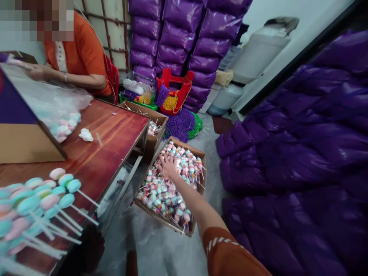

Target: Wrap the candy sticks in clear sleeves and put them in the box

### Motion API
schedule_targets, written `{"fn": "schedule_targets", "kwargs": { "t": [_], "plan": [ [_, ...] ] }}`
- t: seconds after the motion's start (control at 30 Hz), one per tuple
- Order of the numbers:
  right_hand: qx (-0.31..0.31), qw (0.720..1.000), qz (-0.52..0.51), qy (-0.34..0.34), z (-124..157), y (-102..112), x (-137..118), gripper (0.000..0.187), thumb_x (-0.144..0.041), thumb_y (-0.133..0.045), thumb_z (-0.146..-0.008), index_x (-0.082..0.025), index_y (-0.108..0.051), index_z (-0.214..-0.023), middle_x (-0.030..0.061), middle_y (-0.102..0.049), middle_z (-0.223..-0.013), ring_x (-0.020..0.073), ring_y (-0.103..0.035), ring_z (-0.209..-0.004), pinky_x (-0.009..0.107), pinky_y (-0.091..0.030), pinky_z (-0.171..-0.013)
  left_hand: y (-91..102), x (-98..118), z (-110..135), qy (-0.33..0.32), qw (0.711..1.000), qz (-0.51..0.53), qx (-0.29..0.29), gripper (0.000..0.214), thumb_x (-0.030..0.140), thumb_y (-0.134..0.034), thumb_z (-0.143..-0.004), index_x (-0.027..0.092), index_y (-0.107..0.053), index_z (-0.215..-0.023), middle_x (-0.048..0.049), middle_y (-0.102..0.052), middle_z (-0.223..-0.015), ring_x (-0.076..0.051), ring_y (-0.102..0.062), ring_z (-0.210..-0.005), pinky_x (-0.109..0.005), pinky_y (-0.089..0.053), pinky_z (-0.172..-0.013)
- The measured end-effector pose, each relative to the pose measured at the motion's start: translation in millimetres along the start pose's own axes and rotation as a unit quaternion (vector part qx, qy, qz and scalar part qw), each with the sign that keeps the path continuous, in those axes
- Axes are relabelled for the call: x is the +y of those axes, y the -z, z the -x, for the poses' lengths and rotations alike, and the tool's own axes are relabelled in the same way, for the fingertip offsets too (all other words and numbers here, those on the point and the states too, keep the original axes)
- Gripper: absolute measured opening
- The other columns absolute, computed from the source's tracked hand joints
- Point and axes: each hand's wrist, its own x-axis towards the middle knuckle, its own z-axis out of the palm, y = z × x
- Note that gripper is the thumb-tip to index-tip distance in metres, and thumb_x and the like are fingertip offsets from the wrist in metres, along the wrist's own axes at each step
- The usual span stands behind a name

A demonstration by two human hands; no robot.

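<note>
My right hand (168, 166) reaches down into a cardboard box (156, 219) on the floor. Its fingers are spread and lie on top of a heap of wrapped marshmallow lollipops (161, 197) in pink, pale blue and white. Nothing is visibly gripped in it. My left hand is out of the picture. Unwrapped pink and blue marshmallow lollipops (30, 205), with white sticks toward me, lie piled at the near left corner of the wooden table (115, 134).
Across the table sits a person in an orange top (89, 53), hands at a clear plastic bag (54, 96). Purple bundles (287, 165) are stacked at right and behind. Another cardboard box (161, 124), a red stool (179, 90) and purple strands (179, 124) stand past mine.
</note>
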Motion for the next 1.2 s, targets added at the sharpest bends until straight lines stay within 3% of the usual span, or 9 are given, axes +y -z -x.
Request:
{"fn": "schedule_targets", "kwargs": {
  "t": [0.13,0.27,0.5,0.57,0.67,0.73,0.8,1.0,1.2],
  "plan": [
    [-0.009,1.0,-0.011,0.01,7,-33,-11,0.07,-0.06,-0.028,-0.101,-0.024,-0.024,-0.161,0.0072,-0.014,-0.17,0.0408,0.001,-0.154,0.065,-0.002,-0.118,-18.3,18,-46,0.01,0.999,-0.008,0.047,0.027,0.049,-0.069,-0.074,0.035,-0.077,-0.097,0.0008,-0.074,-0.087,-0.039,-0.071,-0.097,-0.036,-0.05,-0.053],
    [-0.012,1.0,-0.018,0.002,3,-39,-18,0.069,-0.056,-0.027,-0.102,-0.02,-0.024,-0.162,0.0079,-0.011,-0.17,0.0399,0.003,-0.154,0.065,0.003,-0.119,-11.2,30,-64,0.021,0.997,0.016,0.066,0.034,0.057,-0.071,-0.068,0.038,-0.077,-0.095,-0.0002,-0.071,-0.072,-0.04,-0.071,-0.09,-0.035,-0.048,-0.047],
    [-0.017,1.0,-0.02,-0.012,-9,-3,0,0.068,-0.065,-0.028,-0.1,-0.03,-0.037,-0.157,0.006,-0.035,-0.163,0.035,-0.025,-0.15,0.056,-0.015,-0.119,-7.7,19,-43,-0.006,0.997,0.057,0.049,0.042,0.062,-0.073,-0.063,0.036,-0.076,-0.096,-0.0012,-0.071,-0.072,-0.038,-0.072,-0.079,-0.035,-0.046,-0.044],
    [0.005,0.998,-0.017,-0.053,-8,12,22,0.068,-0.065,-0.025,-0.1,-0.032,-0.03,-0.159,0.0062,-0.035,-0.163,0.0324,-0.025,-0.15,0.055,-0.013,-0.12,-7.7,17,-39,-0.01,0.998,0.052,0.042,0.04,0.059,-0.073,-0.065,0.033,-0.076,-0.094,-0.0026,-0.072,-0.074,-0.036,-0.072,-0.078,-0.033,-0.046,-0.044],
    [0.041,0.984,-0.007,-0.173,3,22,61,0.077,-0.066,-0.025,-0.1,-0.019,-0.023,-0.162,0.0186,-0.025,-0.165,0.0404,-0.016,-0.152,0.065,-0.009,-0.117,-6.7,18,-38,-0.004,0.998,0.048,0.035,0.037,0.06,-0.072,-0.066,0.033,-0.077,-0.09,-0.0025,-0.069,-0.07,-0.036,-0.071,-0.076,-0.032,-0.044,-0.042],
    [0.049,0.967,-0.007,-0.249,14,15,80,0.083,-0.068,-0.029,-0.098,-0.014,-0.026,-0.161,0.0258,-0.022,-0.164,0.0462,-0.016,-0.15,0.07,-0.015,-0.112,-7.1,20,-41,-0.002,0.999,0.044,0.031,0.034,0.061,-0.069,-0.068,0.034,-0.077,-0.087,-0.0012,-0.066,-0.065,-0.036,-0.071,-0.076,-0.031,-0.043,-0.042],
    [0.047,0.954,-0.013,-0.294,23,-3,91,0.081,-0.07,-0.03,-0.097,-0.018,-0.029,-0.16,0.0255,-0.023,-0.164,0.0471,-0.019,-0.149,0.073,-0.023,-0.108,-8.9,23,-45,-0.003,0.999,0.04,0.03,0.032,0.061,-0.068,-0.069,0.035,-0.077,-0.084,0.0001,-0.062,-0.059,-0.034,-0.072,-0.076,-0.029,-0.042,-0.043],
    [0.032,0.942,-0.033,-0.331,27,-56,96,0.074,-0.07,-0.026,-0.098,-0.032,-0.021,-0.161,0.0202,-0.027,-0.163,0.0414,-0.028,-0.147,0.073,-0.031,-0.103,-16.2,27,-55,-0.004,0.998,0.053,0.032,0.033,0.062,-0.066,-0.074,0.032,-0.076,-0.081,0.002,-0.06,-0.056,-0.031,-0.072,-0.079,-0.024,-0.04,-0.046],
    [0.034,0.948,-0.018,-0.317,23,-39,93,0.071,-0.065,-0.025,-0.101,-0.027,-0.026,-0.161,0.0206,-0.034,-0.159,0.0391,-0.04,-0.139,0.066,-0.035,-0.105,-9.7,22,-35,0.01,0.998,0.051,0.018,0.045,0.065,-0.068,-0.075,0.027,-0.077,-0.097,-0.0011,-0.075,-0.09,-0.034,-0.073,-0.088,-0.03,-0.049,-0.052]
  ]
}}
